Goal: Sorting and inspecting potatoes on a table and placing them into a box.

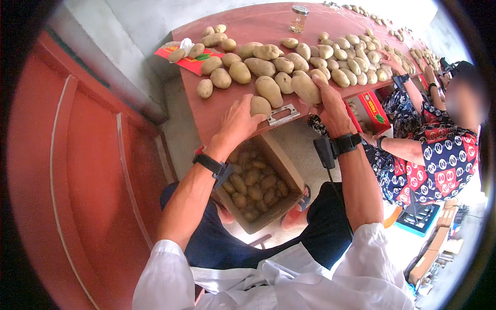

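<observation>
My left hand (239, 120) has its thumb and fingers around a potato (260, 107) near the front edge of a red table (217, 112). In my right hand (334, 102) is a larger potato (306, 88), held by its right side. Between the two hands a metal hinge (283, 114) lies at the table edge. Behind them many loose potatoes (259, 66) are spread over the tabletop. Below the table edge, between my legs, stands an open cardboard box (288, 164) with many potatoes inside.
A red printed sheet (190, 62) lies under some potatoes at the table's left corner. A lidded glass jar (299, 19) stands further back. To the right sits a co-worker (445, 155), one hand (392, 62) at the potatoes, beside a red box (374, 110). A red door (89, 174) is at the left.
</observation>
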Available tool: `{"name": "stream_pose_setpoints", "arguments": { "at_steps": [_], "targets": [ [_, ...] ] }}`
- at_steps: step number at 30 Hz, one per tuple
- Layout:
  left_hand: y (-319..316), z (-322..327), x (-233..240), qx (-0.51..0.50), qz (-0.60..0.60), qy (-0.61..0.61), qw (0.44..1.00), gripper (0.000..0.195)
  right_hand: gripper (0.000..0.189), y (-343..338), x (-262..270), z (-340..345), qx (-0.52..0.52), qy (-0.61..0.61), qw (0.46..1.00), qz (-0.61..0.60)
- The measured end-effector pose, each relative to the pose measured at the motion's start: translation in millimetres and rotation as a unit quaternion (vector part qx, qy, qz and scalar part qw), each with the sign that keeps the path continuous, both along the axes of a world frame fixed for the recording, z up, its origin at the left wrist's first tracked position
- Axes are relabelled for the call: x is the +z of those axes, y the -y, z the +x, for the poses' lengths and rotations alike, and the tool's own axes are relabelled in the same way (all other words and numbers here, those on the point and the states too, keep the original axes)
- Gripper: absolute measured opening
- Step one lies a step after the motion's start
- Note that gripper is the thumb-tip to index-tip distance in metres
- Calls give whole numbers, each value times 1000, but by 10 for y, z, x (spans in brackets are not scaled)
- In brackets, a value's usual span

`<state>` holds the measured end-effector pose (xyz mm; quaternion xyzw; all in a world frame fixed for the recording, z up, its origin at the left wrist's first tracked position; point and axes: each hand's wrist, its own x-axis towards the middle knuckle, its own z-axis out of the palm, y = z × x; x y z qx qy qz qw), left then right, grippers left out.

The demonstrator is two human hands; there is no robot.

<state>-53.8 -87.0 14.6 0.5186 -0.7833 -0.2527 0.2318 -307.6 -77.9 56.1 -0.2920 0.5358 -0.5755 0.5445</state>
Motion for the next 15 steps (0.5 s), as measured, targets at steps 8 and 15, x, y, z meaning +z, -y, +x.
{"name": "stream_pose_setpoints", "arguments": {
  "at_steps": [8, 15],
  "targets": [
    [7, 52, -21, -11, -4, -5, 1000, 67, 61, -46, -437, -33, 162, -534, 830, 19],
    [25, 42, -26, -6, 5, 3, 1000, 66, 49, -66, -411, -32, 117, -393, 912, 26]
  ]
}}
